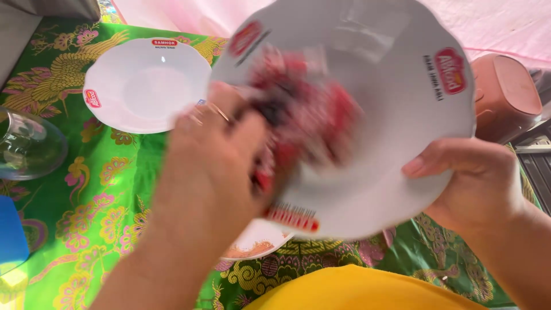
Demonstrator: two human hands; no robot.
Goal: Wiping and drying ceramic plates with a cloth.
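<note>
Far left: clear glass (26,146) on green patterned cloth (109,195), blue thing (11,232) at edge. Second white bowl (146,83) sits upper left, empty. Left hand (209,166) bunched tight round red-white rag (304,112), pressed inside big white bowl (367,115), pretty blurry. Small dish (255,244) peeking under bowl. Right hand (476,183) grips bowl rim, thumb on top, bowl tilted up off cloth. Pink container (508,95) far right.
</note>
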